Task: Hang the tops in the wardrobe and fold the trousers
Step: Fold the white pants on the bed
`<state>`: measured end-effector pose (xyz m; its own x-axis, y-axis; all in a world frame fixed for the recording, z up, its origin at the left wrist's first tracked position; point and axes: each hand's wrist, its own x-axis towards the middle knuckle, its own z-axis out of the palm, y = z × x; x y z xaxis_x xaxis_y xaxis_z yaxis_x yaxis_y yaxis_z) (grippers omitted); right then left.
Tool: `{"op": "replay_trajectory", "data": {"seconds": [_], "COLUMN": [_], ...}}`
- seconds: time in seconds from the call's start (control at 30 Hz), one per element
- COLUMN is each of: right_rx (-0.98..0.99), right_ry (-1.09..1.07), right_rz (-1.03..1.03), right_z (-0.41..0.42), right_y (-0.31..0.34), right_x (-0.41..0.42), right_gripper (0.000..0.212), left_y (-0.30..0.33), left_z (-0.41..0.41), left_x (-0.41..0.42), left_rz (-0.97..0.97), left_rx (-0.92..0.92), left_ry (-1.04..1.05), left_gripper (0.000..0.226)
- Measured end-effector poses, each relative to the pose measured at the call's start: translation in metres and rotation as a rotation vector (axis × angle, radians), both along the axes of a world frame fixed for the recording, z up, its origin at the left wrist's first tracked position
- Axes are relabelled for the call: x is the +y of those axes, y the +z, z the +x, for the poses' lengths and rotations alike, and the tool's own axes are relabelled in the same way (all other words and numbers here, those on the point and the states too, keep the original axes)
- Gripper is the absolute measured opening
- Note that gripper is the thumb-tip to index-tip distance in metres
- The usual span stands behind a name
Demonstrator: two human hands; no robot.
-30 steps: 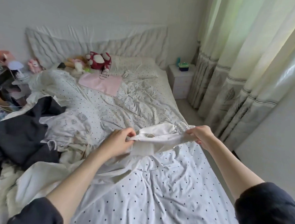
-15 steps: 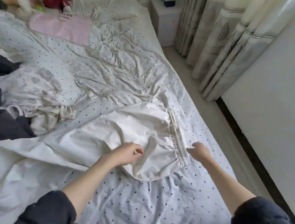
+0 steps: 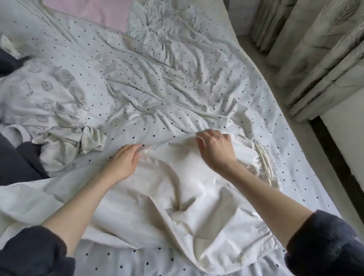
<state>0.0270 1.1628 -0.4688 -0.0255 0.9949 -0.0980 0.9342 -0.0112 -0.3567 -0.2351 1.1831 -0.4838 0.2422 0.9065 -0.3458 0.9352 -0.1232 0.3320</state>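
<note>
The cream trousers [image 3: 174, 191] lie spread across the near part of the bed [image 3: 179, 85], their gathered elastic waistband [image 3: 265, 162] curving at the right and the fabric trailing off toward the near left in soft folds. The left hand [image 3: 123, 162] rests at the far left edge of the trousers with its fingers curled round a ruffled bit of the hem there, pinching it against the sheet. The right hand [image 3: 216, 147] sits on the far edge of the same garment, just left of the waistband, fingers bent over and gripping a raised fold of cloth. Both forearms are bare, with dark sleeves [image 3: 326, 248] pushed up near the elbows. The bed wears a white sheet dotted in black, heavily creased toward the far side. To the left lies a pale printed garment [image 3: 53, 99] with a crumpled bow-like knot, beside a dark garment [image 3: 11, 161] at the left edge. A pink cloth [image 3: 88, 6] lies at the far end. Patterned curtains [image 3: 318, 50] hang at the far right.
</note>
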Motion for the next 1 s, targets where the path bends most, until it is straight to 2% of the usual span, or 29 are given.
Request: {"op": "replay_trajectory", "data": {"seconds": [0.07, 0.17, 0.3, 0.37, 0.43, 0.5, 0.57, 0.67, 0.77, 0.87, 0.93, 1.0], "right_rx": [-0.041, -0.15, -0.217, -0.195, -0.215, -0.247, -0.246, -0.255, -0.207, -0.059, -0.029, -0.031], "right_ry": [0.128, 0.3, 0.429, 0.461, 0.503, 0.516, 0.52, 0.514, 0.477, 0.385, 0.229, 0.075], "right_rz": [-0.028, -0.227, -0.44, -0.409, -0.207, -0.058, -0.032, -0.052, 0.087, 0.326, 0.448, 0.535], "right_z": [-0.023, -0.051, -0.071, -0.065, -0.056, -0.047, -0.038, -0.028, -0.029, -0.026, -0.021, -0.014], "right_y": [-0.006, -0.014, -0.013, -0.008, -0.013, -0.021, -0.026, -0.028, -0.016, 0.015, 0.038, 0.052], "right_x": [0.027, 0.058, 0.066, 0.05, 0.023, -0.013, -0.039, -0.053, -0.042, -0.023, -0.011, -0.001], "right_gripper": [0.035, 0.04, 0.039, 0.029, 0.019, 0.025, 0.033, 0.038, 0.034, 0.005, 0.01, 0.003], "left_y": [-0.005, -0.003, 0.006, 0.014, 0.021, 0.024, 0.02, 0.019, 0.037, 0.082, 0.109, 0.124], "left_z": [-0.016, -0.032, -0.051, -0.052, -0.045, -0.037, -0.031, -0.025, -0.028, -0.025, -0.015, -0.003], "left_x": [0.009, 0.011, -0.001, -0.012, -0.026, -0.046, -0.065, -0.079, -0.071, -0.047, -0.033, -0.025], "left_rz": [-0.02, -0.092, -0.3, -0.333, -0.326, -0.345, -0.341, -0.222, -0.05, 0.345, 0.627, 0.8], "left_rx": [-0.018, -0.072, -0.132, -0.073, 0.029, 0.146, 0.256, 0.332, 0.24, 0.07, 0.037, 0.023], "left_ry": [0.025, 0.043, 0.11, 0.064, -0.036, -0.128, -0.17, -0.224, -0.108, 0.031, 0.036, 0.051], "left_gripper": [0.028, 0.017, 0.014, 0.019, 0.029, 0.042, 0.044, 0.026, 0.022, 0.017, 0.022, 0.023]}}
